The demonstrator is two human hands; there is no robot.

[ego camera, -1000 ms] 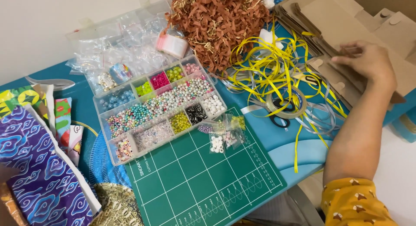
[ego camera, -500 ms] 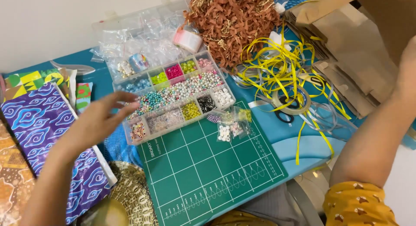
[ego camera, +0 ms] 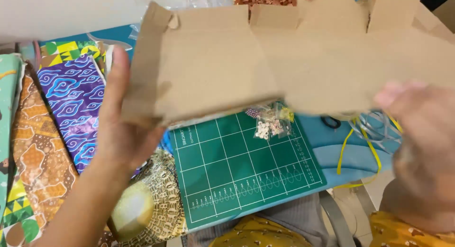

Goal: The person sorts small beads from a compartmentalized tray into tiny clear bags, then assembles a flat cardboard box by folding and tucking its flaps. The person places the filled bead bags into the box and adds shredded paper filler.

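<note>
While both hands grip it, I see the flat cardboard box blank [ego camera: 284,62] now raised above the green cutting mat [ego camera: 237,176].
Left hand [ego camera: 118,128] pinches its left edge; right hand [ego camera: 417,133] has come across, blurred, fingers curled at its right side; bead box now hidden behind it.

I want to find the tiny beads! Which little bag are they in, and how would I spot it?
Look at the green cutting mat with white grid lines. At its top edge, just under the flat brown cardboard held by the left hand and right hand, lie small clear bags. The front one holds round whitish beads, unlike the yellow and purple ones behind.
</note>
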